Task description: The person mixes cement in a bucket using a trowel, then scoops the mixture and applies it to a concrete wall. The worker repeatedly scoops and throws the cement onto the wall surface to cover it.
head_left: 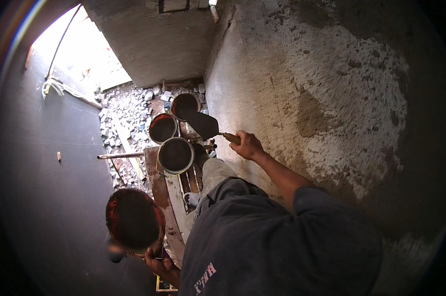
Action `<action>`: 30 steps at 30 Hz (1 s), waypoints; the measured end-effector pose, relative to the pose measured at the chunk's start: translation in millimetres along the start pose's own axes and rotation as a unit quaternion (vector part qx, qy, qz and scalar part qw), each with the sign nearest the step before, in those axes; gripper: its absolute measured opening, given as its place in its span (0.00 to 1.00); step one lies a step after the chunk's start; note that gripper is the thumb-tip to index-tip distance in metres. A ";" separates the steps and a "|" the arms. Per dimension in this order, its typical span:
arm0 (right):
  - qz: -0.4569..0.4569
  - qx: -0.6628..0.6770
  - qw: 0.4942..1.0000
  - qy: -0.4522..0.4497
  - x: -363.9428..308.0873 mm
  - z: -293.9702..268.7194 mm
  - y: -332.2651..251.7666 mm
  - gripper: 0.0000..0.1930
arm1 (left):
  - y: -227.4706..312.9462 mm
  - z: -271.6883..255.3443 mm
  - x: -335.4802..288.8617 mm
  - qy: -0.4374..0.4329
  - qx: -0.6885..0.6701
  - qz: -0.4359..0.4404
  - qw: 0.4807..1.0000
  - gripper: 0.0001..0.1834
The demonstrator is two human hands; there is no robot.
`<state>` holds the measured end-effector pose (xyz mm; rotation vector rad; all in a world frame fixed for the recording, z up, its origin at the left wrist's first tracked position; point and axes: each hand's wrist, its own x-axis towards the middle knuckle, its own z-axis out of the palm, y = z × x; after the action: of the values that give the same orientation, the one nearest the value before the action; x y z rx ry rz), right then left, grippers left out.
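- Near left: left hand (162, 267) curls its fingers on the rim of a dark-filled bucket (160, 217), presumably steadying it.
- Farther, right: right hand (248, 145) clamps its fingers round the trowel (203, 126) handle beside the wall (262, 84), likely keeping the blade free.
- Far middle: three buckets (154, 121) cluster by planks (157, 173) near the blade, probably for easy reach.

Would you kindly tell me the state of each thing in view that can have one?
Large round red-streaked bucket: uncovered, dark inside.
Left hand: gripping that bucket's near edge.
Flat dark pointed trowel with slim handle: held.
Right hand: closed around the trowel's handle.
Round pale-rimmed bucket: uncovered, dark inside.
Rough grey wall: unevenly coated, patchy.
Broken grey rubble: loose, scattered.
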<state>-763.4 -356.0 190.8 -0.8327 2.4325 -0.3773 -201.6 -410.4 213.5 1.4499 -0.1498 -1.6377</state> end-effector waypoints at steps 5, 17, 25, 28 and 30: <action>-0.076 0.057 0.995 -0.024 -65.9 20.4 -44.1 0.20 | 4.4 -24.9 -28.0 0.010 0.023 0.041 0.999 0.13; -0.359 0.082 0.925 -0.095 -126.9 61.7 -131.7 0.11 | -36.9 -83.6 -79.1 0.066 0.110 0.125 0.984 0.17; -0.429 -0.021 0.885 -0.182 -108.4 72.6 -210.7 0.08 | -46.7 -49.7 -135.6 0.231 -0.224 0.112 0.940 0.10; -0.479 -0.005 0.853 -0.207 -97.2 96.2 -262.4 0.09 | -42.5 -53.0 -150.1 0.236 -0.298 0.141 0.914 0.11; -0.540 -0.029 0.816 -0.205 -95.7 103.0 -292.5 0.11 | -51.2 -53.1 -165.5 0.264 -0.303 0.131 0.906 0.12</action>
<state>-500.1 -529.7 267.0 -2.0381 1.3620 -0.4449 -202.7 -244.4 286.1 1.2551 0.4234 -0.9038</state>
